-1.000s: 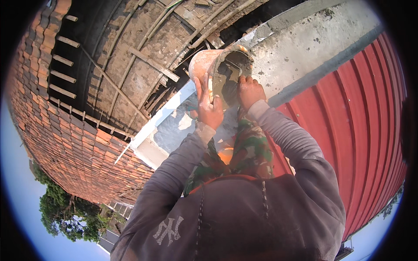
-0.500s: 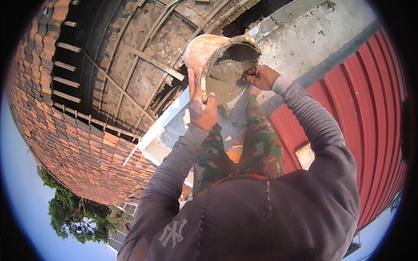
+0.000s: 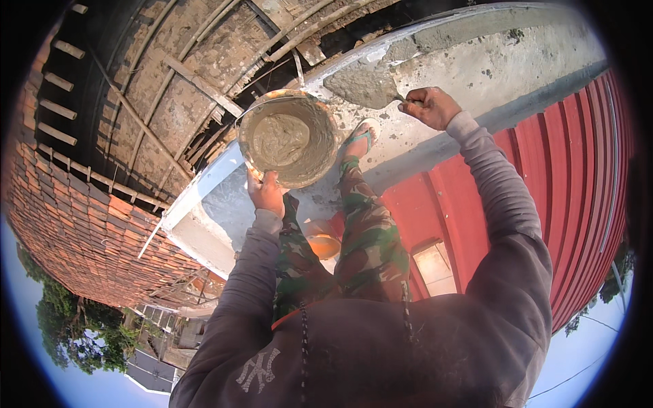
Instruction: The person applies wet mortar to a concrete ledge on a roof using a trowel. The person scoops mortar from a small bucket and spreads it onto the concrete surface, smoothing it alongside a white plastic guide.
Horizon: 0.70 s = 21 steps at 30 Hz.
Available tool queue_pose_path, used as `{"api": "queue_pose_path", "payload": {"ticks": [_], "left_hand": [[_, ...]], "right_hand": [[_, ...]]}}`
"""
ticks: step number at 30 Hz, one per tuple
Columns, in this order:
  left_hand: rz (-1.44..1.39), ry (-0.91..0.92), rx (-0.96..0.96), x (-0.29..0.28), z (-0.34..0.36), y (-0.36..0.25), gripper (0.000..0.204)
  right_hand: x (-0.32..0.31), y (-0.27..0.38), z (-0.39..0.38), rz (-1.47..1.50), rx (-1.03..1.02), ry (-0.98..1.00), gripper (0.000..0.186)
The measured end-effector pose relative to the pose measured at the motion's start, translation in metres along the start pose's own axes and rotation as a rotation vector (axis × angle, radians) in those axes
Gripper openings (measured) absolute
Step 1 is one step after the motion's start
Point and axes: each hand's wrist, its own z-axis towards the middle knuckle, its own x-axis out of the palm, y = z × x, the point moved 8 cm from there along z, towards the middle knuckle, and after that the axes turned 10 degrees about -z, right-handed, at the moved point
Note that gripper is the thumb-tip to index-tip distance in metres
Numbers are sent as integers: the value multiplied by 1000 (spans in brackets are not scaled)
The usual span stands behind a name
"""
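Observation:
My left hand (image 3: 267, 192) grips the near rim of a bucket (image 3: 326, 139), its fingers closed round the edge. Wet grey mortar (image 3: 282, 136) lies inside and coats the walls; the bucket's mouth faces up toward me. Out to the right, my right hand (image 3: 430, 107) is closed on the handle of a trowel (image 3: 367, 83). Mortar covers the trowel's blade, which points left above the concrete ledge. Whether the blade touches the ledge I cannot tell. My sandalled foot (image 3: 360, 141) stands between bucket and trowel.
The concrete ledge (image 3: 496, 75) curves along a low rim with fresh mortar (image 3: 435, 41). Red corrugated roofing (image 3: 503, 177) drops off to the right. At the left are an open roof frame with battens (image 3: 60, 81) and clay tiles (image 3: 81, 231). An orange container (image 3: 323, 245) sits between my legs.
The bucket has gone from tipped on its side to mouth up, shifting left and nearer. My right hand has drawn the mortar-laden trowel out of the bucket, over to the ledge.

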Motion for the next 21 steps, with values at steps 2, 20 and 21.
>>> {"api": "queue_pose_path", "payload": {"ticks": [2, 20, 21], "left_hand": [[13, -80, -9, -31, -2, 11, 57], [251, -352, -140, -199, -34, 79, 67], [273, -303, -134, -200, -32, 83, 65]], "right_hand": [[-28, -21, 20, -268, -11, -63, 40], [66, -118, 35, -133, 492, -282, 41], [86, -104, 36, -89, 489, -213, 43]]}}
